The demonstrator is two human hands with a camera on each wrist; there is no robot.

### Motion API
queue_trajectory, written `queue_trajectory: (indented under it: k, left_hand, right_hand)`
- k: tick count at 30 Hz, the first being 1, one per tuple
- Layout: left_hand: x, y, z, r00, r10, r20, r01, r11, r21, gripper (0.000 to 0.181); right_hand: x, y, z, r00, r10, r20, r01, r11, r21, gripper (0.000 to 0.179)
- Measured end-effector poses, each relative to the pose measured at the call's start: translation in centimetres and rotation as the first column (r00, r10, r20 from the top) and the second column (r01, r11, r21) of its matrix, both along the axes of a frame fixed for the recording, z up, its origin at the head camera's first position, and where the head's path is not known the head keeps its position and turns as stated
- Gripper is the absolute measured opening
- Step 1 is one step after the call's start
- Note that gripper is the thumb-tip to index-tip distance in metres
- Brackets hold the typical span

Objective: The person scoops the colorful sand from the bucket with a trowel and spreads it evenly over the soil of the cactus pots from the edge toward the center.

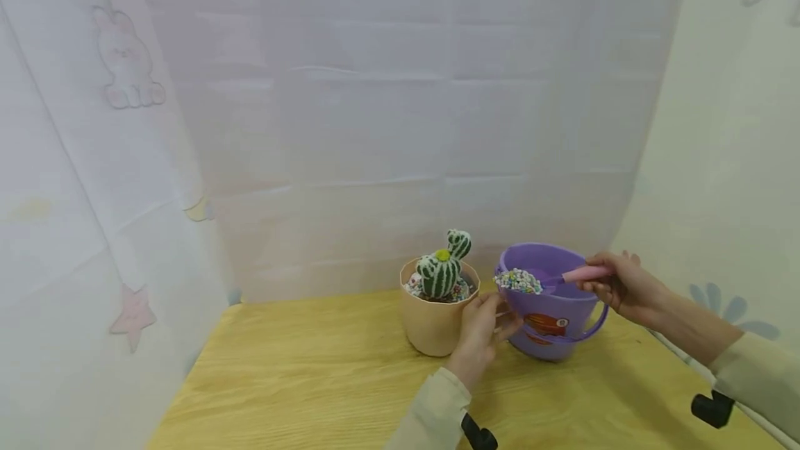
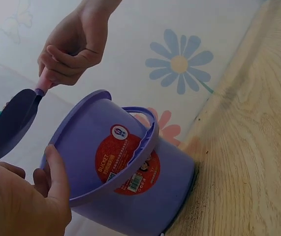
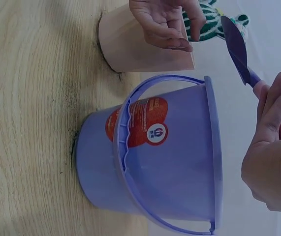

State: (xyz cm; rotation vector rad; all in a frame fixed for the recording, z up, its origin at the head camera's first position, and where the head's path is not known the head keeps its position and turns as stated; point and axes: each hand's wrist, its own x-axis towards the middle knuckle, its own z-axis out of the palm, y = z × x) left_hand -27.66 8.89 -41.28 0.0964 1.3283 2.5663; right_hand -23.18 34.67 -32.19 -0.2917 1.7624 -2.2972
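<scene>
My right hand (image 1: 628,288) grips the pink handle of a small trowel (image 1: 586,273), whose purple blade carries a heap of multicoloured pebbles (image 1: 519,281). The blade is over the left rim of a purple bucket (image 1: 578,307) with a red label and a folded-down handle. Left of it stands a peach flowerpot (image 1: 431,328) holding a green-and-white knitted cactus (image 1: 439,280) among similar pebbles. My left hand (image 1: 478,332) is at the pot's right side, fingers loosely bent with nothing in them; whether it touches the pot I cannot tell. Inside the bucket, the bottom is hidden.
Pot and bucket stand side by side on a yellow wood-grain table (image 1: 300,367), near its back edge. A pale printed curtain (image 1: 375,123) hangs behind and along both sides. The bucket handle (image 1: 596,325) sticks out to the right.
</scene>
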Motion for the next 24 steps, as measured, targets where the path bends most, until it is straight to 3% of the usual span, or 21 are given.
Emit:
queue_trajectory:
  k: [10,18,24]
  left_hand:
    - [1.3,-1.9,0.4,0.997,-0.022,-0.073,0.014,0.994,-0.104,0.015]
    - [2.7,-5.9,1.2,0.985,-0.010,-0.172,-0.022,0.983,-0.180,0.026]
    - [3.1,-8.7,1.8,0.974,-0.011,-0.226,-0.042,0.972,-0.229,0.030]
  right_hand:
    - [-0.4,-1.0,0.0,0.997,0.079,-0.018,-0.079,0.997,-0.017,0.049]
    - [-0.6,-1.7,0.2,0.991,0.128,-0.029,-0.129,0.991,-0.041,0.050]
    - [-1.1,-2.1,0.0,0.987,0.160,-0.027,-0.162,0.984,-0.070,0.050]
